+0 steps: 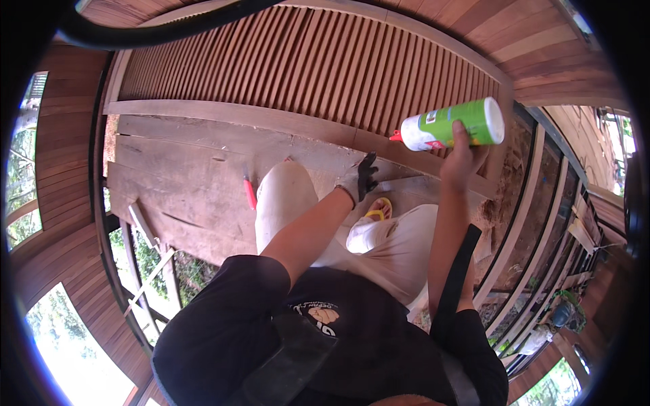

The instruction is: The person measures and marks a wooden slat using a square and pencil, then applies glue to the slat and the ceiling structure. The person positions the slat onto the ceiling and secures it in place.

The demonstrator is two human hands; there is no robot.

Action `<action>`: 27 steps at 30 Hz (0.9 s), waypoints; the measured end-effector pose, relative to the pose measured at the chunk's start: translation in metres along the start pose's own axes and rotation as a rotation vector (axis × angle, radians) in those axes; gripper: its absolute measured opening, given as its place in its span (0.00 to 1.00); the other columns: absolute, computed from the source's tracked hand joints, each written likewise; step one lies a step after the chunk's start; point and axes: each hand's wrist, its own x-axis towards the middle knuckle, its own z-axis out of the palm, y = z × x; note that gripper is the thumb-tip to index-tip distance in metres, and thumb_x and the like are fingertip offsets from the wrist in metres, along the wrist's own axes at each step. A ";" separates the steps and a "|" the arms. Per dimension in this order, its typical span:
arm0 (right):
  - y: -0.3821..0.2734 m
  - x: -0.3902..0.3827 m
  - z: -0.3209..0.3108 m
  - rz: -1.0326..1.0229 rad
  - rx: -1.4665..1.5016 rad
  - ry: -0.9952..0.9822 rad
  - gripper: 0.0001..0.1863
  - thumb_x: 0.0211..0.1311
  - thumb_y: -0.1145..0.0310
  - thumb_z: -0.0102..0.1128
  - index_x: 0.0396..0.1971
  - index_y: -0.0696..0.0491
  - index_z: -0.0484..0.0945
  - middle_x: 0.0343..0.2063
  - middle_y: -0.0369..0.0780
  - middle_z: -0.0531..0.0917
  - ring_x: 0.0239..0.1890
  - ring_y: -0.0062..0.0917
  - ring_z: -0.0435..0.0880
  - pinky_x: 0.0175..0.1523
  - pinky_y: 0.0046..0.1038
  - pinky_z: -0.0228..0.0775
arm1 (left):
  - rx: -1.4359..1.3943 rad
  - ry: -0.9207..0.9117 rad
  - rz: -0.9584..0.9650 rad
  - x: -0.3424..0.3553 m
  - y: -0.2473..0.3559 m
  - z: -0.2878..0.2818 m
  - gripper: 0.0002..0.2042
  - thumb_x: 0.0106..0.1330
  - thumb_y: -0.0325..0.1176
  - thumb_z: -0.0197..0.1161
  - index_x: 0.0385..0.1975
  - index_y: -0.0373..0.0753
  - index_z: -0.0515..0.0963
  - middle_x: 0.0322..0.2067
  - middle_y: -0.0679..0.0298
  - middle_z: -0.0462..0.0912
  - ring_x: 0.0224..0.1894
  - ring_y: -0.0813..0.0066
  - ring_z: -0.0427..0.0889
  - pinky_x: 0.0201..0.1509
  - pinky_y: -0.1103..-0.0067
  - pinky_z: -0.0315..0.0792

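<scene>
My right hand point(458, 159) is bare and closed around a white and green squeeze bottle point(467, 125). The bottle is tipped on its side, its red nozzle pointing left above the edge of a slatted wooden panel point(284, 74). My left hand point(359, 179) wears a grey glove with dark fingers. Its fingers reach out near the panel's lower rail, apart from one another, and hold nothing that I can see. To the left of my knee, a tool with a red handle point(250, 193) lies on the boards.
Wide worn planks point(183, 183) lie in front of me, with a gap at their left edge. Open wooden framing point(514, 223) is on the right, with ground below. A dark curved tube point(162, 30) crosses the top left. My foot in a yellow sandal point(381, 209) is between my knees.
</scene>
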 end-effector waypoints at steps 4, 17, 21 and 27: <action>0.044 0.002 0.024 -0.062 0.095 0.081 0.23 0.60 0.76 0.64 0.55 0.64 0.71 0.45 0.43 0.81 0.44 0.28 0.82 0.49 0.31 0.77 | -0.132 -0.046 0.062 0.035 0.022 0.028 0.29 0.58 0.62 0.69 0.54 0.52 0.76 0.49 0.66 0.78 0.48 0.66 0.76 0.49 0.68 0.73; 0.067 -0.020 0.030 -0.160 -0.189 -0.144 0.26 0.55 0.75 0.72 0.53 0.62 0.74 0.44 0.43 0.83 0.44 0.25 0.84 0.51 0.30 0.78 | -0.077 0.097 0.174 0.023 0.015 0.035 0.24 0.63 0.60 0.64 0.50 0.50 0.78 0.42 0.70 0.82 0.43 0.75 0.80 0.38 0.71 0.69; 0.069 -0.019 0.029 -0.141 -0.097 -0.235 0.27 0.55 0.76 0.71 0.55 0.62 0.72 0.44 0.43 0.82 0.43 0.25 0.84 0.49 0.30 0.79 | -0.111 0.019 0.240 0.023 0.013 0.035 0.25 0.63 0.61 0.64 0.51 0.51 0.77 0.41 0.70 0.82 0.43 0.75 0.80 0.40 0.71 0.70; 0.067 -0.016 0.037 -0.161 -0.046 -0.177 0.24 0.60 0.73 0.69 0.55 0.61 0.73 0.44 0.42 0.83 0.42 0.22 0.83 0.50 0.28 0.77 | -0.181 -0.003 0.253 0.013 0.015 0.036 0.28 0.61 0.67 0.61 0.51 0.53 0.75 0.44 0.70 0.81 0.45 0.75 0.78 0.44 0.72 0.68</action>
